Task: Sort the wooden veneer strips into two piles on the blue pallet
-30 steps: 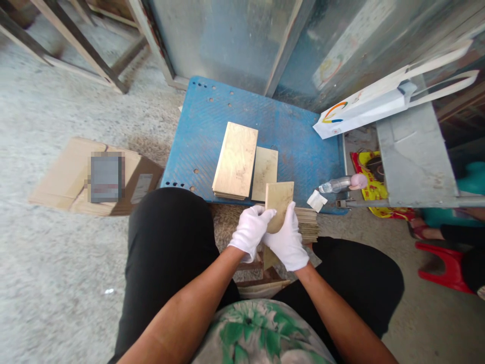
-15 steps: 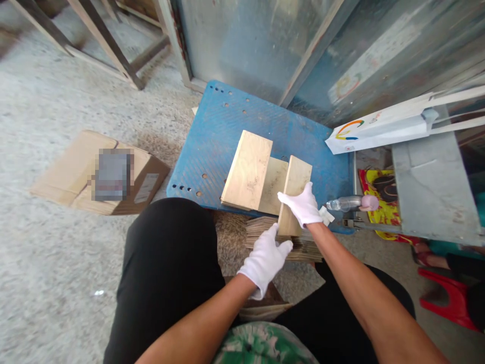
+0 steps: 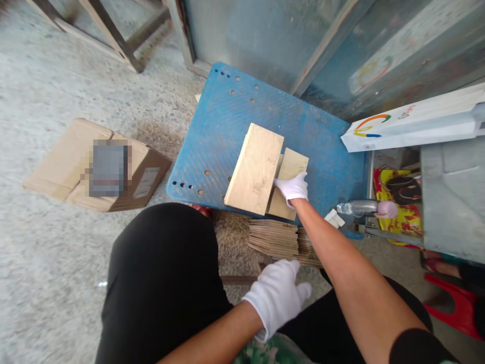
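Observation:
My right hand, in a white glove, grips a pale wooden board across its width, thumb at the left edge. This board lies low on the blue plastic table, against a small stack of similar boards on its left. Part of another board shows between the two. My left hand, also gloved in white, hovers above my lap with thumb and fingers apart and nothing in it. Below the table edge, between my knees, stands a pile of thin wooden boards.
The blue table bears a clear bottle with a pink cap and a scrap of white paper at its right. A white paper bag leans beyond. On the floor at left is a cardboard box; a red stool stands right.
My right hand has carried the board forward and lowered it beside the stack on the table. My left hand has left the board and drawn back toward my lap.

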`<action>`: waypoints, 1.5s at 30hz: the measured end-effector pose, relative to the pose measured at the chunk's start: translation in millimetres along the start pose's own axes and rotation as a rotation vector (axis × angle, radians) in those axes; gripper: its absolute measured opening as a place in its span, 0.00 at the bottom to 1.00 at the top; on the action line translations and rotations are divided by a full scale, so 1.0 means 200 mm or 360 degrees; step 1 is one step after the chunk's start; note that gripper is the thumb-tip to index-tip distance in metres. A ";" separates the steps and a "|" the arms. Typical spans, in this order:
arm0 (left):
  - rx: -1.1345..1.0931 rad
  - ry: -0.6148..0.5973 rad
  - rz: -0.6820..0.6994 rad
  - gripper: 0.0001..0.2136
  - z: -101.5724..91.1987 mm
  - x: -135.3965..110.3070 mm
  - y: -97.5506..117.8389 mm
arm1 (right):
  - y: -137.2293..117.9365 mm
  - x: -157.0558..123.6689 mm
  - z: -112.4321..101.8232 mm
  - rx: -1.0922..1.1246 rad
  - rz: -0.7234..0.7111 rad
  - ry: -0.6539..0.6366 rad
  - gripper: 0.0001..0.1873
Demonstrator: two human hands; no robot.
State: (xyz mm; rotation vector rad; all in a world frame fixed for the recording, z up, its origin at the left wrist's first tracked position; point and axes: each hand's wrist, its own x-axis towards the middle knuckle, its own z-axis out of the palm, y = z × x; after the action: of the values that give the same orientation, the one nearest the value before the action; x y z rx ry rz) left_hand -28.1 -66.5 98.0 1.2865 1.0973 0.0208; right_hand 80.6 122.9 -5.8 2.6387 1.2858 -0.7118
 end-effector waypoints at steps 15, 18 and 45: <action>-0.0045 -0.0078 -0.0009 0.21 -0.01 0.01 0.01 | -0.06 0.06 0.18 -0.0048 0.0142 0.0086 0.67; -0.0063 -0.0076 0.0017 0.19 -0.01 0.01 0.00 | -0.06 0.06 0.20 -0.0054 0.0158 0.0099 0.64; 0.0969 -0.0715 0.0162 0.20 0.04 -0.03 0.07 | 0.88 -0.54 0.06 0.0047 -0.0481 -0.0334 0.20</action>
State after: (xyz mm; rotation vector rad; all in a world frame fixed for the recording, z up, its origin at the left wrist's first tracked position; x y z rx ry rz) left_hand -19.0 -70.5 111.6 1.7769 0.6614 -0.5382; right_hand 154.7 -68.9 17.9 2.3360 1.6358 -1.0247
